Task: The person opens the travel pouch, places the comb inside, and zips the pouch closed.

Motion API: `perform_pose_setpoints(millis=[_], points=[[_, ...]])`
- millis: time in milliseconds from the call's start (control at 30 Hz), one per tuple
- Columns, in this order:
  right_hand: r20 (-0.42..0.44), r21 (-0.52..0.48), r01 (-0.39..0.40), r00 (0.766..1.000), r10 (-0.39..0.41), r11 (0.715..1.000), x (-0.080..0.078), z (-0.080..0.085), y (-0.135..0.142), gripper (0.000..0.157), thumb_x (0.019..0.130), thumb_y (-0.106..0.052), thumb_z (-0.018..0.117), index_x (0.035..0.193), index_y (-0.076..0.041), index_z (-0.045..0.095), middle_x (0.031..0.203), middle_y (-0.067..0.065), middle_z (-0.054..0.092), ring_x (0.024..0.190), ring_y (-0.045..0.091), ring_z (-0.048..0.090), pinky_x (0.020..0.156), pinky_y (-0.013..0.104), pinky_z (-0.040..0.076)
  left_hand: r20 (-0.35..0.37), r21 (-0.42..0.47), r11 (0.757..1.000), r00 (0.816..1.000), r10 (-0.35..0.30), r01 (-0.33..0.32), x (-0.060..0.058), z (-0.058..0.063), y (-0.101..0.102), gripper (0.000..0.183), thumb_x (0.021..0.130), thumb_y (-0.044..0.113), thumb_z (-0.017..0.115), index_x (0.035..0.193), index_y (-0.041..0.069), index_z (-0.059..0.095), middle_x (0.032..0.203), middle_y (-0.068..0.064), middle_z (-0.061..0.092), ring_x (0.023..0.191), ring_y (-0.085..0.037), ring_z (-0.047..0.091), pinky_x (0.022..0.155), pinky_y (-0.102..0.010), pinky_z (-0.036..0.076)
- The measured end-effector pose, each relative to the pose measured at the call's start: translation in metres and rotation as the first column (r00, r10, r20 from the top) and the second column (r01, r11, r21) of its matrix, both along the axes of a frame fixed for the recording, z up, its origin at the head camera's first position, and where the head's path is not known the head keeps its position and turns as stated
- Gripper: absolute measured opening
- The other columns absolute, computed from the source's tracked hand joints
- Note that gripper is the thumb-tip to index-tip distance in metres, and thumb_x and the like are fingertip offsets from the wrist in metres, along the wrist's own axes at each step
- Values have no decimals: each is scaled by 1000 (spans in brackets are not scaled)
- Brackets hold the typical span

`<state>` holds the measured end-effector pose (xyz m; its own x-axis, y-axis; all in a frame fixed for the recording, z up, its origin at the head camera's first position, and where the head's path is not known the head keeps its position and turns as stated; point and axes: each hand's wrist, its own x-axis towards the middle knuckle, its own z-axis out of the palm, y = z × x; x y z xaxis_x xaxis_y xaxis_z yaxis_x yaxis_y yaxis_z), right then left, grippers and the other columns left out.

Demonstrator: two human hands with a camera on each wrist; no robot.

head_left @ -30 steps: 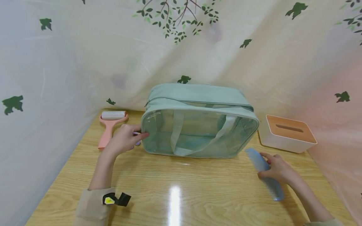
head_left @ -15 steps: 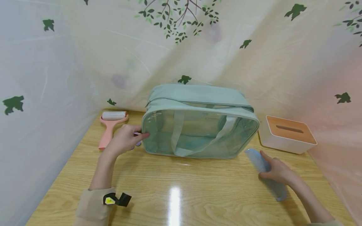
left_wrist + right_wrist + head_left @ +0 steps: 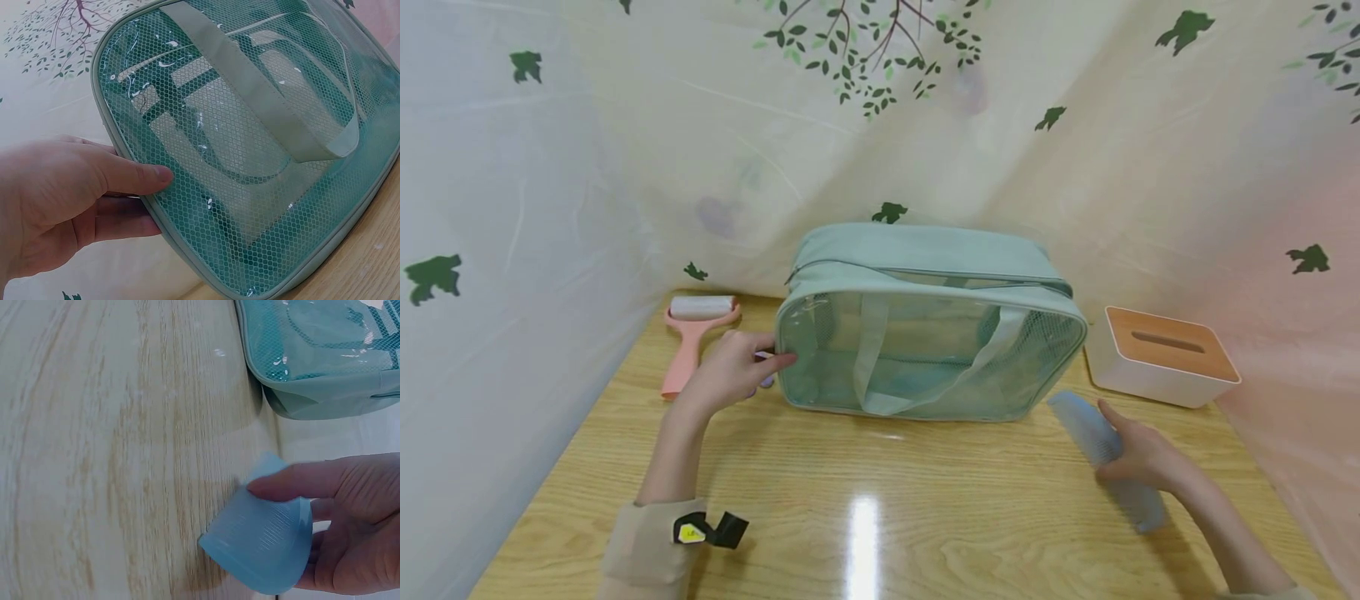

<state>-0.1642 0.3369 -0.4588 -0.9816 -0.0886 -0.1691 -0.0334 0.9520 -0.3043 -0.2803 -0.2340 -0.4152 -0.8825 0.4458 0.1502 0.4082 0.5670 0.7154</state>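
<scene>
A light-green bag with clear panels and a strap handle stands upright at the back of the table. At its left end my left hand grips the edge, the thumb lying on the clear mesh-patterned panel in the left wrist view. To the right of the bag, my right hand holds a translucent blue comb across its middle. The thumb lies over one face of the comb in the right wrist view, and most other fingers are hidden behind it. A small purple thing shows partly behind my left hand.
A pink lint roller lies left of my left hand. At the back right stands a white tissue box with a wood-look lid. Patterned curtains hang along the back and sides of the wooden table.
My right hand has shifted slightly right along with the comb, whose near end has swung right and whose face has turned. The left hand and the bag hold their places.
</scene>
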Motion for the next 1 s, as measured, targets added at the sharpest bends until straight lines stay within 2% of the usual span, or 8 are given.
perform_pose_setpoints(millis=[133,233,400,533,667,900,1000], points=[[29,-43,18,999,-17,999,1,3,-1,112,70,-19,89,154,15,23,126,44,57,104,47,65,78,53,56,8,0,1000,1000,-2,2,0,1,0,20,103,23,65,88,10,70,63,1,59,46,-11,46,46,-26,41],[58,-73,37,998,-33,997,2,3,-1,111,72,-19,89,155,13,22,116,36,63,95,37,65,74,49,56,12,0,1000,1000,-7,7,0,2,-1,21,103,23,65,88,9,69,62,1,59,46,-10,45,46,-26,41],[90,-104,66,994,-57,992,3,4,-2,111,76,-22,88,158,8,20,111,28,65,92,30,63,72,45,55,11,-9,1000,1000,-9,10,-1,3,-1,22,103,23,65,87,8,68,62,1,60,46,-11,46,46,-26,41],[94,-105,51,995,-41,993,6,5,-1,108,82,-25,85,159,7,16,117,35,63,95,34,63,74,47,55,13,-13,1000,1000,-8,8,-1,4,-1,21,103,23,65,88,9,68,62,1,60,46,-11,47,46,-26,41],[74,-92,30,997,-24,995,6,5,1,104,87,-26,82,159,8,15,126,46,56,103,45,65,77,52,56,12,-10,1000,1000,-5,5,0,3,-1,21,103,23,65,88,8,69,62,1,60,46,-11,46,46,-25,41],[52,-88,38,998,-34,995,4,6,7,104,84,-27,85,158,8,20,121,37,60,98,35,61,76,46,54,10,-3,1000,1000,-5,5,1,3,0,21,103,23,65,88,8,69,62,1,60,46,-11,46,45,-25,40],[24,-70,26,999,-24,997,4,7,9,105,81,-27,87,156,10,25,131,43,55,104,41,62,79,50,54,6,-3,1000,1000,-5,5,1,3,0,21,103,22,65,89,8,69,62,1,60,46,-11,46,45,-25,40]])
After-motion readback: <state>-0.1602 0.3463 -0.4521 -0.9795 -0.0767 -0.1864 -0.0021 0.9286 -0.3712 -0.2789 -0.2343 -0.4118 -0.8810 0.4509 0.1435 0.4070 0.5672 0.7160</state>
